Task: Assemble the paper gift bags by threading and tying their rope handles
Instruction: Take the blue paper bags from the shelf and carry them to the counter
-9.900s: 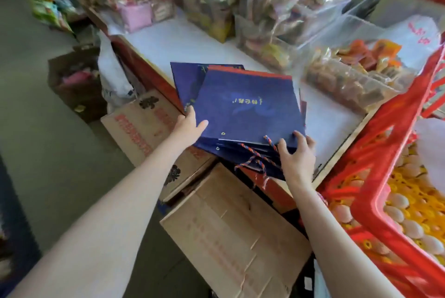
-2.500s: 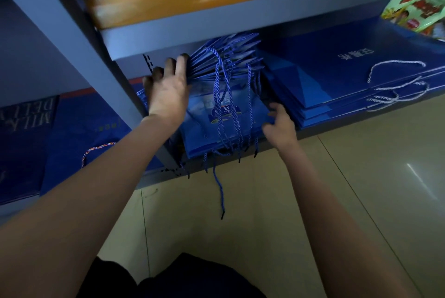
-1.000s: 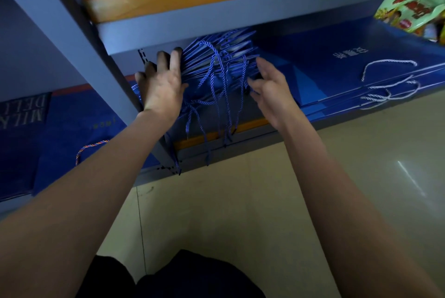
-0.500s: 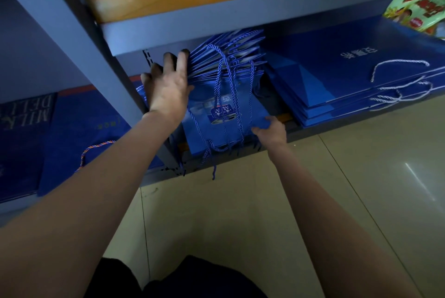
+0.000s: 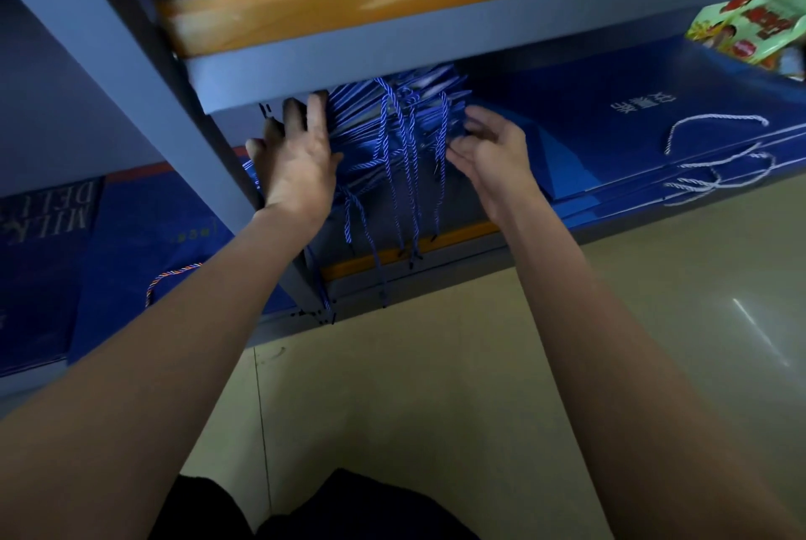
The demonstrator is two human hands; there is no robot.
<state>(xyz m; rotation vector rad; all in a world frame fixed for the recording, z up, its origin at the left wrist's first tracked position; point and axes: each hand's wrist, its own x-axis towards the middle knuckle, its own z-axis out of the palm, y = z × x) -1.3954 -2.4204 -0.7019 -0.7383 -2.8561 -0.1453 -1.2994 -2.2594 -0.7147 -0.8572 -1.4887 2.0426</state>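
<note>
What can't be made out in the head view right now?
- Left hand fingertips: hidden behind the upright stack of blue bags.
- Bag fronts in that stack: only edges and blue rope handles show.
- Right hand: motion-blurred, contact with the stack unclear.
- Snack packet: cut off by the right edge.

I'm looking into a shop's stock shelving (image 5: 305,72); flat blue gift bags (image 5: 610,138) stacked; snack packet (image 5: 750,33) alongside.
</note>
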